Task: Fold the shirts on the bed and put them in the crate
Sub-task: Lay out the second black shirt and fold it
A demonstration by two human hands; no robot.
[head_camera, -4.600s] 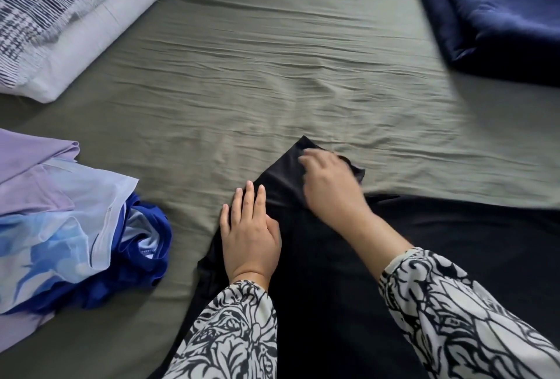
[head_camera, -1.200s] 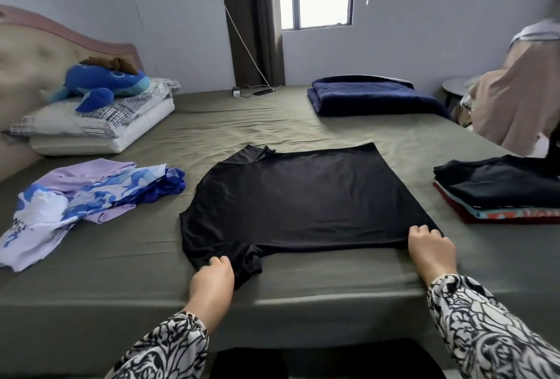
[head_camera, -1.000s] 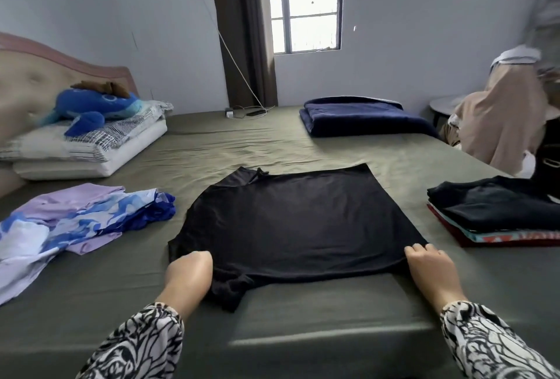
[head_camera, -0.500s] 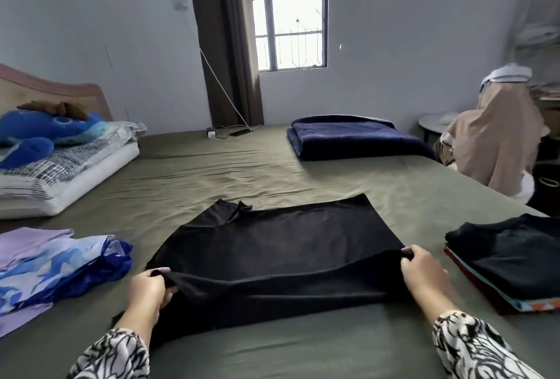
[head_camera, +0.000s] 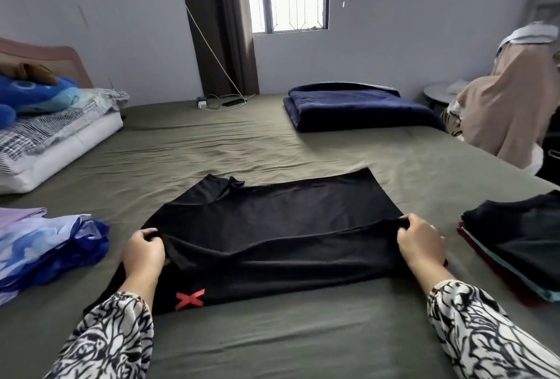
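My left hand (head_camera: 142,253) and right hand (head_camera: 419,243) each pinch a side edge of the black shirt (head_camera: 272,227). Shirt lies on the bed (head_camera: 272,342) near its front edge, near half lifted.

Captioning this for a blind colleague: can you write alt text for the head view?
Two hands, left and right, pinch a black shirt and lift its near edge over on a green bed. Unfolded shirts lie to the left, a folded stack to the right.

Navy blanket (head_camera: 357,107) folded by wall; blue plush (head_camera: 30,95) on pillows (head_camera: 60,148)
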